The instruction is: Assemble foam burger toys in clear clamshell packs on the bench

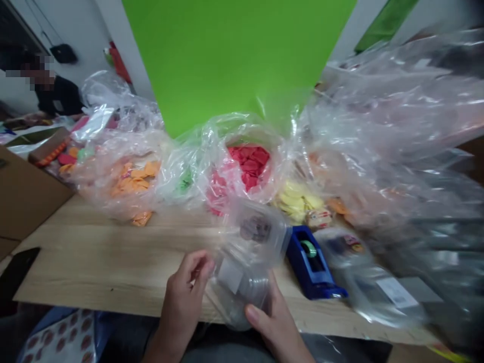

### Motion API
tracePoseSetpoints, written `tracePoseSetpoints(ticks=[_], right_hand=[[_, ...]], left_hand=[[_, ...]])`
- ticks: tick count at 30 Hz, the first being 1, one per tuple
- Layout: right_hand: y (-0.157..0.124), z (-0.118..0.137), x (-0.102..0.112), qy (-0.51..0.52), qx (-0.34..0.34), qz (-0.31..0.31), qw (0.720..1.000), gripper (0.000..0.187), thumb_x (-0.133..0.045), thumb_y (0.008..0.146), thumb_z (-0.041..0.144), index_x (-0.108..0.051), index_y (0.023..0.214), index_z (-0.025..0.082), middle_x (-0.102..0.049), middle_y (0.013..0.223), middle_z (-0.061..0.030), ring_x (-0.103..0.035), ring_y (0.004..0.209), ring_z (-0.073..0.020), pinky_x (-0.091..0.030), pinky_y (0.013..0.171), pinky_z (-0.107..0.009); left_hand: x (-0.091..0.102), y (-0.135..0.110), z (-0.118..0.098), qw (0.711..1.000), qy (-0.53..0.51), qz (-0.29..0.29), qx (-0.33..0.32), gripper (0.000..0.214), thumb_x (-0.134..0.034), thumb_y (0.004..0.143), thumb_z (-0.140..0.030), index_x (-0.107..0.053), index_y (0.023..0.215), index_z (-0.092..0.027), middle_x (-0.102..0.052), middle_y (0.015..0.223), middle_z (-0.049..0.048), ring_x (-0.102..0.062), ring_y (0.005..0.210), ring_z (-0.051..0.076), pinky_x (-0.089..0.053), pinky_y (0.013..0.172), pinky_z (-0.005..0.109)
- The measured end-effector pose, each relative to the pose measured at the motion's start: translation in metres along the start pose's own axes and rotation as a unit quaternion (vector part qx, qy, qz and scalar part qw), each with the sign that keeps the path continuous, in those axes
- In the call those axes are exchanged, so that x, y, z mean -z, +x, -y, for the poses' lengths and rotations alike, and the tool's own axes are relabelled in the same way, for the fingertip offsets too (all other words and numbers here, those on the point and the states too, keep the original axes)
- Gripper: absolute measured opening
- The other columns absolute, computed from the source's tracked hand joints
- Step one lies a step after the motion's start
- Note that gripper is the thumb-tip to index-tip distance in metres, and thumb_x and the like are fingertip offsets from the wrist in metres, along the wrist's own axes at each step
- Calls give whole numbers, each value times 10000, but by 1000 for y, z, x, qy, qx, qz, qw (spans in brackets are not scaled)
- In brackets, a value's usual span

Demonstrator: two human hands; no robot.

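A clear plastic clamshell box (247, 290) is hinged open above the table's front edge, its upper half (276, 227) tilted away from me. My right hand (278, 320) grips the box's right side, thumb over the front edge. Inside or behind the clear wall is a white label (230, 275); a dark round sticker (255, 228) shows through the upper half. My left hand (185, 295) is at the box's left edge, thumb and fingers pinched together. Blur hides what, if anything, lies between those fingertips.
Right of the box stands a blue tape dispenser (312, 267). Beyond it lie clear plastic packs (389, 297). Along the back, open plastic bags hold red pieces (251, 164), yellow pieces (297, 201) and orange pieces (136, 179). A cardboard box (30, 201) and a person (60, 96) are at left.
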State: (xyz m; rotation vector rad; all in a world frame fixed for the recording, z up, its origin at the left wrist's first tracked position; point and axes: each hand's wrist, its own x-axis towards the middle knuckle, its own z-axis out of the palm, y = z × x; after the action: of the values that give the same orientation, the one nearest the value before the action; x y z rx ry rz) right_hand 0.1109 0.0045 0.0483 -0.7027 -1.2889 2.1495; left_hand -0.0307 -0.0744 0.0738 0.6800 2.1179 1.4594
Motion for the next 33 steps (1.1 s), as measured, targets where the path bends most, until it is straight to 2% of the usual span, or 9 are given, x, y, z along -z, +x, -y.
tracePoseSetpoints(ticks=[4,11,13,15,19,22,27,31,33], right_hand=[[-5,-14,2,-45,-18,-21,999,842,-668,637,623,-370,1307,208,-525,1313,-135,-474,1220,-311,-363,1021,-427],[-16,-33,-16,-111,-18,-36,993,730,-684,631,598,-470,1227,234,-590,1205,-98,-536,1135,-312,-409,991,-421],[-14,-32,-18,-95,-24,-7,995,714,-687,633,586,-478,1223,242,-607,1180,-90,-563,1098,-307,-441,957,-413],[-13,-30,-17,-60,-37,36,997,748,-696,602,618,-490,1220,251,-613,1184,-85,-567,1097,-307,-447,947,-408],[-12,-36,-12,-3,-93,44,995,840,-706,545,670,-484,1236,246,-580,1251,-90,-509,1181,-307,-380,1003,-412],[-10,-51,-11,32,-127,41,991,726,-672,631,624,-488,1226,249,-596,1230,-89,-501,1191,-295,-367,1003,-408],[-2,-69,-25,35,-152,44,987,616,-681,655,573,-532,1163,257,-634,1154,-83,-531,1141,-302,-370,988,-431],[6,-70,-35,-63,-118,34,990,645,-710,625,571,-539,1150,237,-635,1130,-82,-541,1110,-300,-378,988,-435],[9,-69,-34,-86,-110,35,990,643,-693,635,585,-526,1156,246,-630,1137,-74,-555,1093,-288,-400,977,-416]], left_hand=[[5,11,-5,990,-92,-91,49,333,-551,775,-494,-550,854,-171,-681,683,29,-639,606,155,-519,592,258],[-14,22,-14,987,-67,-144,-17,200,-575,782,-370,-536,838,-183,-630,772,7,-599,719,122,-476,654,213],[-18,20,-11,981,-67,-181,-21,233,-590,771,-363,-540,914,-185,-610,788,-4,-585,732,113,-465,675,206],[-18,19,-6,982,-88,-169,1,290,-587,774,-387,-543,974,-182,-587,765,-16,-559,679,101,-455,640,198],[-4,22,11,982,-162,-53,86,334,-565,777,-485,-551,856,-161,-487,590,-54,-447,486,72,-381,471,182],[18,23,33,969,-209,-74,113,377,-556,764,-543,-491,806,-175,-424,524,-82,-388,418,59,-333,411,173],[47,21,61,977,-124,-113,130,303,-585,750,-451,-523,849,-171,-424,523,-85,-374,408,68,-301,388,175],[37,24,70,983,18,-141,114,253,-547,776,-352,-585,943,-165,-557,746,-11,-491,571,96,-414,546,207],[28,25,75,982,35,-148,113,242,-547,777,-361,-594,909,-165,-578,789,9,-532,636,116,-440,609,226]])
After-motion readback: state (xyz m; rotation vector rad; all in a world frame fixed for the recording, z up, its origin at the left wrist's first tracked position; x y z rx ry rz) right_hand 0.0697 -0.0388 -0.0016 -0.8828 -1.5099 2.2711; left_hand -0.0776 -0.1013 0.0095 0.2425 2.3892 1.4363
